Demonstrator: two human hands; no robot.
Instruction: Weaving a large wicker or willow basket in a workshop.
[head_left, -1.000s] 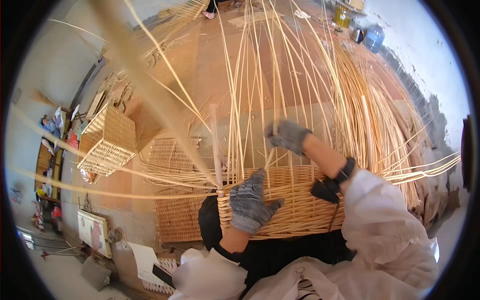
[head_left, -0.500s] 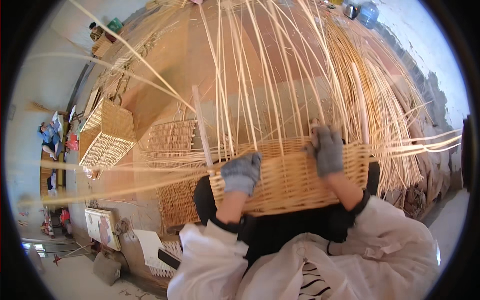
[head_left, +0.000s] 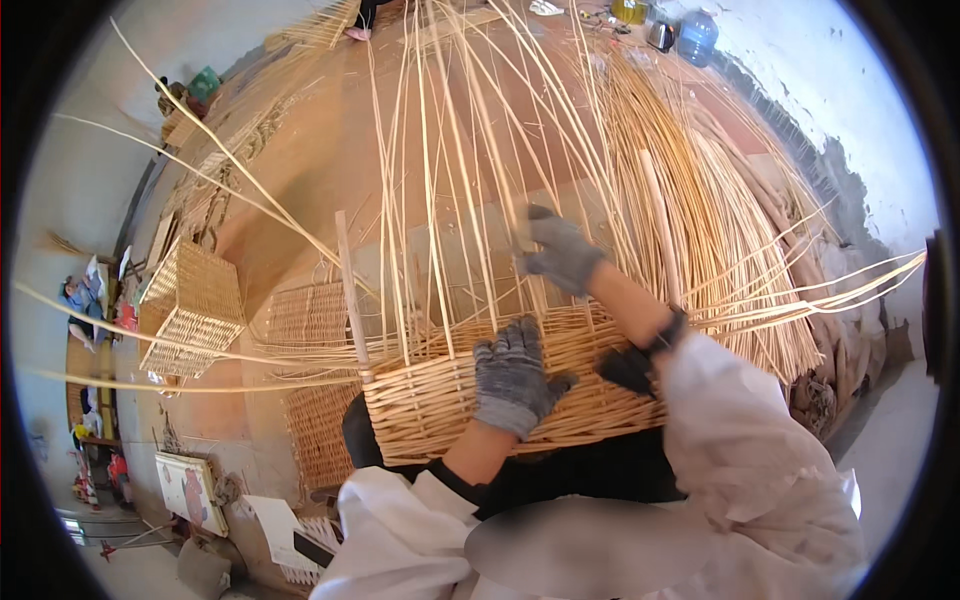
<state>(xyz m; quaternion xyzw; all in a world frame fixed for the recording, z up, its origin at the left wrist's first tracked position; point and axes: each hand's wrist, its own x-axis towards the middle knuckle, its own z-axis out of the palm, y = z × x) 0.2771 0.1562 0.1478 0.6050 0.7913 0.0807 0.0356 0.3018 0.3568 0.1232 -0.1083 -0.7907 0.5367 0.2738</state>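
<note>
A partly woven wicker basket (head_left: 415, 405) lies across my lap, with upright rods (head_left: 427, 180) fanning away from its far edge. My left hand (head_left: 515, 375), in a grey glove, rests flat on the weave, fingers pointing away and thumb out to the right. Above the far edge, my gloved right hand (head_left: 562, 250) closes round one pale rod (head_left: 490, 150); motion blurs its fingertips. Thicker wooden sticks, a left one (head_left: 350, 285) and a right one (head_left: 660, 225), stand at the basket's ends. Below my right wrist is a dark object (head_left: 627, 370) I cannot make out.
Long loose rods (head_left: 700, 190) are heaped on the right. Weaving ends (head_left: 200, 350) stick out far left. A finished basket (head_left: 190, 310), a flat woven panel (head_left: 318, 430) and a box (head_left: 190, 490) lie left. A water bottle (head_left: 697, 38) stands far right.
My right hand has left the weave and moved up and left among the upright rods. My left hand has shifted right along the basket and flattened. The view has turned a little.
</note>
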